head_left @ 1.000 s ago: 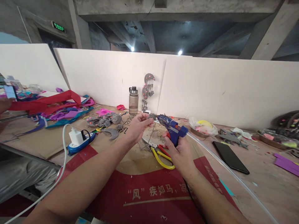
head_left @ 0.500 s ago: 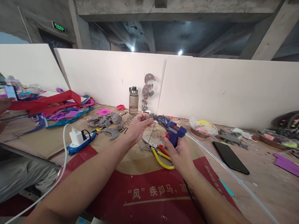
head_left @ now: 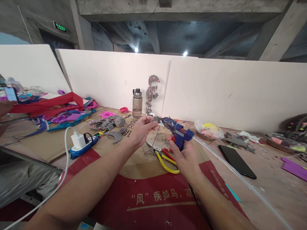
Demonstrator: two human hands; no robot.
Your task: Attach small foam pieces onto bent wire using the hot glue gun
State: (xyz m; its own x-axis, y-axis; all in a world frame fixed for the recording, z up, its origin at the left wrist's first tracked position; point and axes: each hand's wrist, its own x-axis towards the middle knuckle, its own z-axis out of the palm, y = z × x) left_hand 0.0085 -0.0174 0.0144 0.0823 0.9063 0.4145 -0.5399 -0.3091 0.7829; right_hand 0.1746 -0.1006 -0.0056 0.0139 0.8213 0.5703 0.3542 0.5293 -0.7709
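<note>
My right hand (head_left: pixel 183 156) is wrapped round the handle of a blue glue gun (head_left: pixel 178 132), whose nozzle points left. A long clear glue stick (head_left: pixel 230 171) trails from its back. My left hand (head_left: pixel 142 129) pinches a small grey felt piece (head_left: pixel 157 119) just in front of the nozzle; its exact shape is too small to tell. A thin grey strand hangs below it. Beneath my hands lie scissors (head_left: pixel 165 158) with yellow handles and a red-handled tool (head_left: pixel 169 154), partly overlapped.
Behind stand a water bottle (head_left: pixel 137 103) and a grey hanging ornament (head_left: pixel 153 92) against a white board (head_left: pixel 115 76). Grey felt pieces (head_left: pixel 107 123) and a blue power strip (head_left: pixel 83 147) lie left, a black phone (head_left: pixel 237 161) right. Another person's hand (head_left: pixel 6 107) holds a phone at far left.
The glue gun has shifted slightly right, its nozzle a little farther from the grey felt piece. My left hand has stayed nearly still.
</note>
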